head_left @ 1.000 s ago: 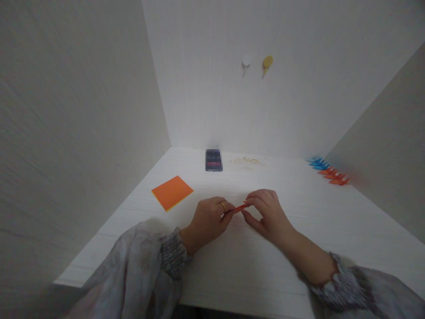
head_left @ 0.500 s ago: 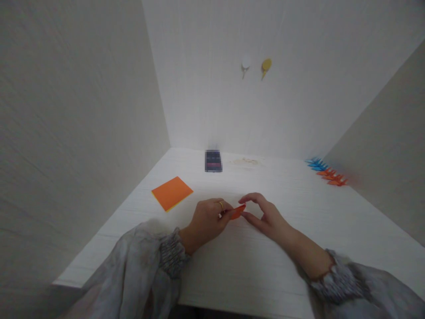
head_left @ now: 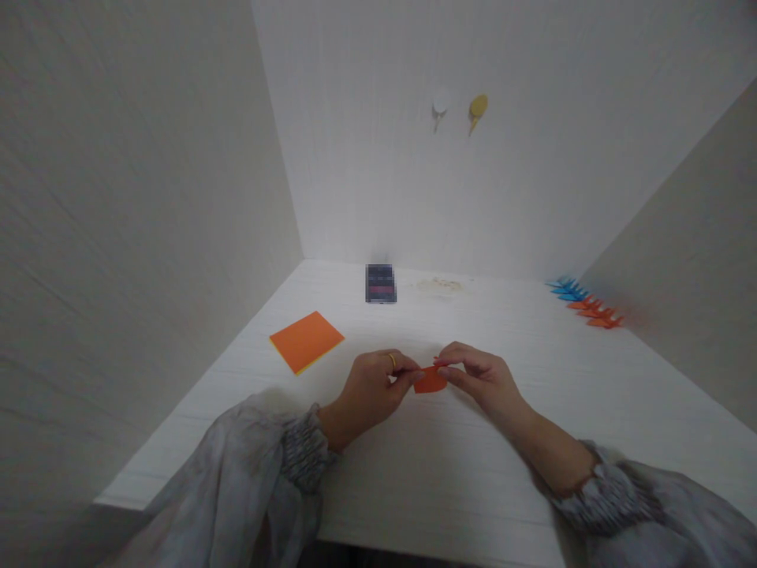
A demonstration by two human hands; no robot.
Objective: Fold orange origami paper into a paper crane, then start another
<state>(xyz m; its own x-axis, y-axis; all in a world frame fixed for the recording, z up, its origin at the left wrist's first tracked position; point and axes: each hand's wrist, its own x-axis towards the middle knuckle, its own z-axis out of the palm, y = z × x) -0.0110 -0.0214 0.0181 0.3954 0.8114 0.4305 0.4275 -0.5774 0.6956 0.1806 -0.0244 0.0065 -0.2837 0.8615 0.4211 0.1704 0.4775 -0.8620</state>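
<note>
hands (head_left: 374, 393) (head_left: 488, 383), two, pinch one orange paper piece (head_left: 430, 382).

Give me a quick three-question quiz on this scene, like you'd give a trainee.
1. True or false: only the left hand touches the small paper.
2. Besides orange, what colour are the folded figures at the right? A) green B) blue C) purple
3. Fill in: beside the white hook on the wall is a ____ one.

Key: 1. False; the right hand touches it too. 2. B. 3. Yellow.
</note>
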